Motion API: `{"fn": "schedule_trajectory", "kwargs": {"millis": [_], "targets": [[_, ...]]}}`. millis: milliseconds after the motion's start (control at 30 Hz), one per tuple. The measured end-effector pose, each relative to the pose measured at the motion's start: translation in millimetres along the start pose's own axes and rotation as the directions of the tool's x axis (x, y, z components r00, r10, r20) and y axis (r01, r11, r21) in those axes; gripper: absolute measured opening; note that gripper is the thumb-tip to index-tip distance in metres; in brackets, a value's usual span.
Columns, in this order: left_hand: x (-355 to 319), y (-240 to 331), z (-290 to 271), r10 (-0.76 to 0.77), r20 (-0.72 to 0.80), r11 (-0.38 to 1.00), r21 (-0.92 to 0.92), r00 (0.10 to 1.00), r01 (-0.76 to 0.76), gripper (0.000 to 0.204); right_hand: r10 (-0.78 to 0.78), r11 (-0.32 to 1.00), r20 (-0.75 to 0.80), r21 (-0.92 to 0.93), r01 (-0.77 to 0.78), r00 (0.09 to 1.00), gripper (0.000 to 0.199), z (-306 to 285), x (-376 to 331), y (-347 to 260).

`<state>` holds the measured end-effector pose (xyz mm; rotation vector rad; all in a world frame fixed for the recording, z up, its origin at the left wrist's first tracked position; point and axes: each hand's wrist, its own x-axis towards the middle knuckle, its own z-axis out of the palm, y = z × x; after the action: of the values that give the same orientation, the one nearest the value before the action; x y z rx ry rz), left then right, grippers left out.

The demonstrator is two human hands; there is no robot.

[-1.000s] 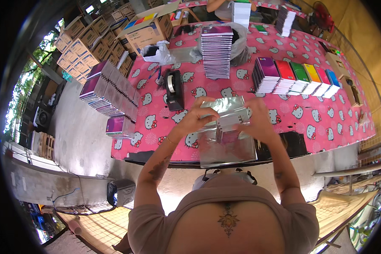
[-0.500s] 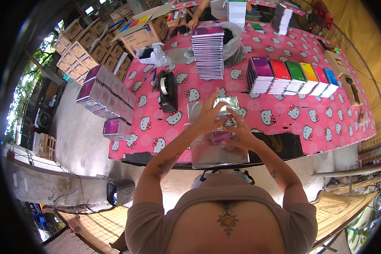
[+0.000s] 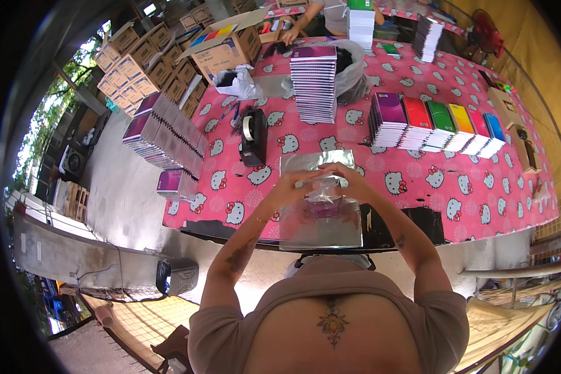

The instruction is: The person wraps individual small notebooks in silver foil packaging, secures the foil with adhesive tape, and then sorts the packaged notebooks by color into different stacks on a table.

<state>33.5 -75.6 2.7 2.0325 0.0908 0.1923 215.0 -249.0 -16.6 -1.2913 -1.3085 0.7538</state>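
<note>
On the table in front of me lies a sheet or sleeve of clear plastic (image 3: 321, 234), its near end reaching the table edge. Something purple shows faintly through it. My left hand (image 3: 291, 189) and my right hand (image 3: 350, 181) meet over its middle, fingertips close together. The plastic bunches up shiny between them, and both hands appear closed on it; the fingertips are partly hidden. More shiny clear plastic (image 3: 318, 159) lies flat just beyond my fingers.
A black tape dispenser (image 3: 253, 137) stands to the left. Purple notebooks (image 3: 313, 87) form a tall stack ahead; more purple stacks (image 3: 168, 134) line the left edge. Coloured notebook stacks (image 3: 439, 121) stand at right. Another person's hand (image 3: 289, 35) is at the far side, near an open carton (image 3: 224, 53).
Both hands have come down from a raised, spread pose and drawn together on the plastic, which now bunches between them. The view has shifted slightly.
</note>
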Motion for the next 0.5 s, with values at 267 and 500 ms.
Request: {"fn": "schedule_trajectory", "kwargs": {"millis": [267, 500], "targets": [[-28.4, 20.9, 24.2, 0.412, -0.038, 0.681, 0.677, 0.911, -0.279, 0.048, -0.301, 0.76, 0.101, -0.575, 0.303, 0.948, 0.044, 7.4, -30.8, -11.2], [4.0, 41.1, 18.1, 0.081, -0.169, 0.87, 0.493, 0.982, 0.013, 0.017, -0.134, 0.903, -0.101, -0.422, 0.08, 0.986, 0.041, 16.4, -25.2, -26.2]]}}
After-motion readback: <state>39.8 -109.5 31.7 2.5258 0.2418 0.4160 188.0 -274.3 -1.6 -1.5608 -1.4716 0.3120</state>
